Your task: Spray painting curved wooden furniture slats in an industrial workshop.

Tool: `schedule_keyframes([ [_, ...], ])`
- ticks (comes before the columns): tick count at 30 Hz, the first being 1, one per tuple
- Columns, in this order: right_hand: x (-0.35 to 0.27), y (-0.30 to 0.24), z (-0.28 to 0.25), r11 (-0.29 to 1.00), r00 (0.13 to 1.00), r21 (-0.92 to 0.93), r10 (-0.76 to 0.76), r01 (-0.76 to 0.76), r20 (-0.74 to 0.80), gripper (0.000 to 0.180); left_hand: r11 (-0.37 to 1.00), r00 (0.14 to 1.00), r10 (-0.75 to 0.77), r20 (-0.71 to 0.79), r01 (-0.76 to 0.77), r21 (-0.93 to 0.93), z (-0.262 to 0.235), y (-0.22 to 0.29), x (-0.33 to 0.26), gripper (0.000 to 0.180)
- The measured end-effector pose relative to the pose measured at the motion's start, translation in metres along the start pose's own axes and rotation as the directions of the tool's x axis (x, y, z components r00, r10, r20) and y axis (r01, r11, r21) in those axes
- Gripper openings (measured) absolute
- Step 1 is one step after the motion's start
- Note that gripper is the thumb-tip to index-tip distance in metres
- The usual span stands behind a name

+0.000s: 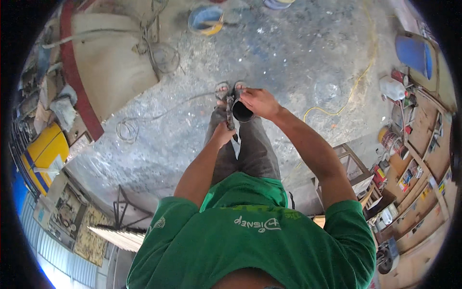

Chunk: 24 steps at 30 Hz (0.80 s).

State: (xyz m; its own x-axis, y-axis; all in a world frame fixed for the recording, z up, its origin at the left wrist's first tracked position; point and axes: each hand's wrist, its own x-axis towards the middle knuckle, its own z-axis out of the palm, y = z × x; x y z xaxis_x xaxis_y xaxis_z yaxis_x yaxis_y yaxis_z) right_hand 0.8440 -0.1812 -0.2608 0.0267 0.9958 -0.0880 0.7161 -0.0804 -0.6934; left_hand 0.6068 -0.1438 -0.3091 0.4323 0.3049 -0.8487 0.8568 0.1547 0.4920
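Held in front of my legs is a worn metal spray gun (230,113), with my left hand (223,134) closed around its lower end. Beside it, on the right, is a round cup (243,111) with its dark open mouth toward me. My right hand (260,102) grips the cup's far rim from the right, fingers bent over the edge. Whether cup and gun are joined cannot be made out. A thin grey hose (166,111) runs left from near the gun to a loose coil on the floor.
A blue and yellow bucket (206,20) stands ahead on the stained concrete floor (288,62). A yellow cord (353,94) crosses the right side. Cluttered shelves (423,168) line the right; a pale panel with a red edge (108,62) lies left. A wooden stool (353,166) stands near my right.
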Motion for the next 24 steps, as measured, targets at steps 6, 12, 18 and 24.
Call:
schedule_keyframes([
  [6,-0.012,0.022,0.065,0.98,0.997,0.182,-0.083,0.08,0.01,0.007,0.961,0.977,-0.088,0.196,0.031,0.275,0.021,-0.054,0.018,0.04],
  [12,-0.024,0.041,0.075,0.967,0.988,0.216,0.116,-0.136,0.103,0.014,0.858,0.929,-0.04,0.369,-0.157,0.489,-0.023,-0.037,0.026,0.033],
  [18,-0.016,0.051,0.078,0.836,0.912,0.365,0.359,-0.409,0.2,0.015,0.886,0.894,0.38,-0.236,-0.425,-0.183,-0.021,0.028,0.042,0.035],
  [24,-0.023,0.061,0.082,0.209,0.713,0.753,0.546,-0.624,0.44,0.016,0.894,0.857,0.419,-0.301,-0.333,0.3,-0.003,0.057,0.031,0.017],
])
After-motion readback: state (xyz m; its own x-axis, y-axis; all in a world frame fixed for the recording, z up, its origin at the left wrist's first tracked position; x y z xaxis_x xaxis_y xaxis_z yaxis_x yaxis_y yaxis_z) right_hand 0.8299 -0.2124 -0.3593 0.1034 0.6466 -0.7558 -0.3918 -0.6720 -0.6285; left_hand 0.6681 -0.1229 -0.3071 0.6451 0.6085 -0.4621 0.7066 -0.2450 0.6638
